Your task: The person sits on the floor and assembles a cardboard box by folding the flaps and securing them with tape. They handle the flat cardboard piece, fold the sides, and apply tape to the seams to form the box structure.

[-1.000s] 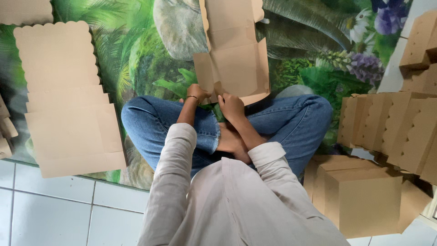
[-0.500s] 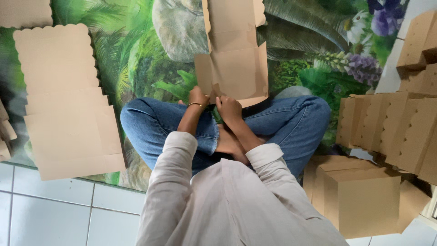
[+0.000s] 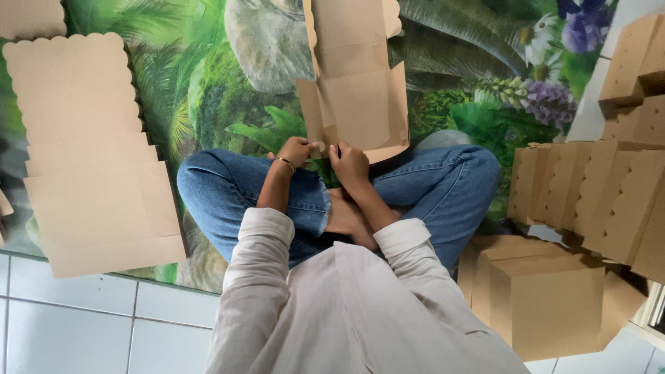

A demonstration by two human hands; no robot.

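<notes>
I sit cross-legged in blue jeans on a mat printed with green leaves (image 3: pixel 208 90). A flat, unfolded brown cardboard box blank (image 3: pixel 357 90) lies in front of my knees and stretches away from me. My left hand (image 3: pixel 294 152), with a thin bracelet at the wrist, pinches its near left flap. My right hand (image 3: pixel 350 165) grips the near edge right beside it. Both hands are close together at the blank's bottom corner.
A stack of flat scallop-edged box blanks (image 3: pixel 90 152) lies on the mat at my left. Folded brown boxes (image 3: pixel 547 298) stand at my right knee, with more stacked behind them (image 3: pixel 603 194). White floor tiles (image 3: pixel 83 325) show at the lower left.
The blank and both hands have shifted only slightly; my fingers have worked along its near edge. The stacks around me have not moved.
</notes>
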